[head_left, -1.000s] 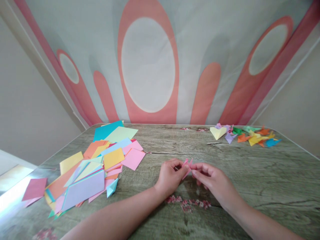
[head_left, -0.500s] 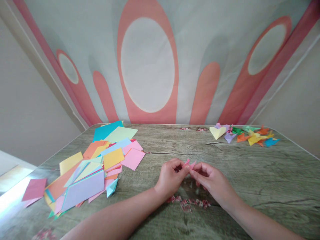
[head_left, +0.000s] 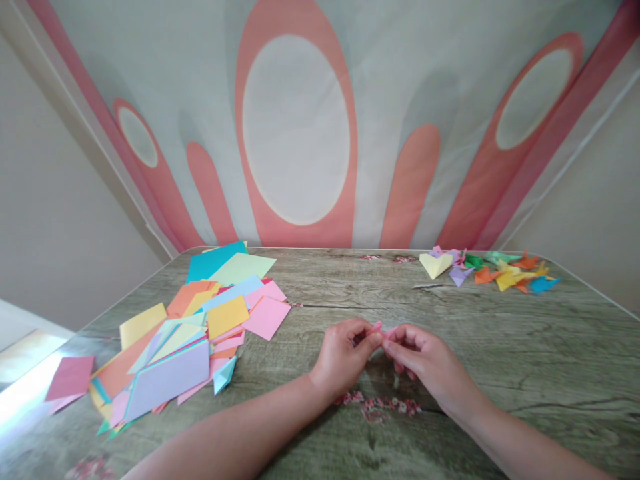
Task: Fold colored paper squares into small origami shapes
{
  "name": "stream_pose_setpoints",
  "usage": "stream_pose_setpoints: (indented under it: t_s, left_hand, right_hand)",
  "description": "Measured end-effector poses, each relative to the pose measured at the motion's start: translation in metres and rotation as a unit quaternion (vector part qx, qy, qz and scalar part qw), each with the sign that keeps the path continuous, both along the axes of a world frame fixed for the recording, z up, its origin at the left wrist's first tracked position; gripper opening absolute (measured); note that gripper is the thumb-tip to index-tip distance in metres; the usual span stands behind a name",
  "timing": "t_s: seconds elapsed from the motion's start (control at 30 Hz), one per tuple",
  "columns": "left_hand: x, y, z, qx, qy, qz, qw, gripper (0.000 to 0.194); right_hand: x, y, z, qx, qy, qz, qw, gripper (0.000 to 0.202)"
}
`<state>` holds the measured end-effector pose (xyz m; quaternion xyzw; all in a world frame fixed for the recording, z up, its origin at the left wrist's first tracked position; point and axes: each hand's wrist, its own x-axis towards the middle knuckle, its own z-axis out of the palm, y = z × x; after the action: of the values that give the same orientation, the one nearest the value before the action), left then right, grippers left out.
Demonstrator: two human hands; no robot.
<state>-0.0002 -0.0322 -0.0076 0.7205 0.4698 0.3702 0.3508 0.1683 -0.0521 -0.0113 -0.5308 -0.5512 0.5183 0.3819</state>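
Between my two hands is a small pink folded paper (head_left: pixel 379 326), mostly covered by fingertips, so its exact shape is hard to make out. My left hand (head_left: pixel 345 350) pinches its left side between thumb and forefinger. On the other side, my right hand (head_left: pixel 417 353) grips the paper's right end in a pinch, its remaining fingers curled beneath. Both hands are held just above the wooden-patterned table (head_left: pixel 340 287), fingertips almost meeting.
Loose coloured paper sheets (head_left: pixel 170 383) spread over the table's left side, with a light-blue folded piece (head_left: pixel 224 377) at their edge. At the back right lies a cluster of small folded paper figures (head_left: pixel 510 275), beside a pale yellow paper heart (head_left: pixel 435 265). A patterned backdrop (head_left: pixel 295 133) stands behind.
My right fingers have closed over the pink paper's right tip, so less of it shows. Both hands have shifted very slightly to the right.
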Motion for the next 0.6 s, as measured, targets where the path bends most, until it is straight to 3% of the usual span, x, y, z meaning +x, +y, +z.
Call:
stream_pose_setpoints:
  t_s: [0.3,0.6]
  left_hand:
    - [-0.001,0.0019,0.0036,-0.019,-0.001,-0.013,1.0,0.025]
    - [0.0004,0.0045,-0.0055,-0.088,-0.054,-0.011,0.995,0.027]
  right_hand:
    - [0.0024,0.0034,0.0005,0.019,-0.036,0.034,0.999,0.026]
    - [0.0081,0.007,-0.001,0.065,-0.074,0.052,0.994,0.033]
